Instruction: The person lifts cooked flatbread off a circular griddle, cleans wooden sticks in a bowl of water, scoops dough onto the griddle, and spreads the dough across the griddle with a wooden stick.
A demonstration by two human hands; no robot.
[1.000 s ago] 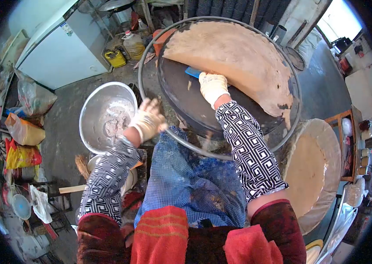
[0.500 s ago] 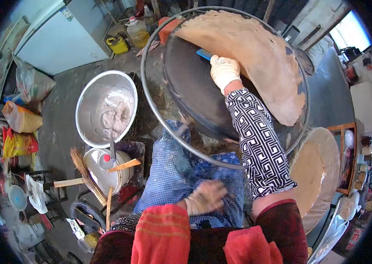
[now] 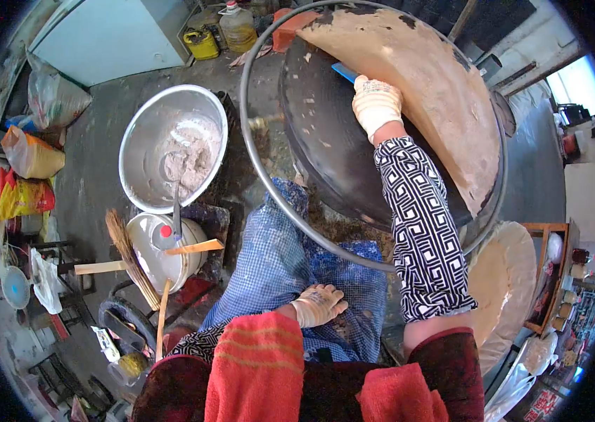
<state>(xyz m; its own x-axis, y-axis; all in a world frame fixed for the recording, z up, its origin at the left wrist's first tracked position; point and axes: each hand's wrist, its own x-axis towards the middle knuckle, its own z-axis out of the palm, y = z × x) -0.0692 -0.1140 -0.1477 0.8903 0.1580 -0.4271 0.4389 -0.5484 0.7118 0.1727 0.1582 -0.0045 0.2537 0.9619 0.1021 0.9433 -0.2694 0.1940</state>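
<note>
My right hand (image 3: 377,104), in a pale glove, is closed around a blue scraper (image 3: 344,72) over the round dark griddle (image 3: 325,133). A thin brown sheet of cooked batter (image 3: 417,77) covers the griddle's far right side, its straight edge running beside my right hand. Around the griddle runs a grey metal ring (image 3: 267,181). My left hand (image 3: 318,305), gloved with bare fingertips, lies on the blue checked cloth (image 3: 262,267) over my lap, fingers spread and holding nothing.
At the left, a metal bowl (image 3: 136,151) holds pinkish batter and a ladle. Below it stands a white bucket (image 3: 183,271) with sticks and a brush (image 3: 129,257). A round, cloth-lined tray (image 3: 519,271) is at the right. Bags (image 3: 30,151) line the left side.
My left hand has moved from beside the metal bowl down onto the cloth on my lap. My right hand keeps its hold on the scraper along the sheet's edge. The view has shifted.
</note>
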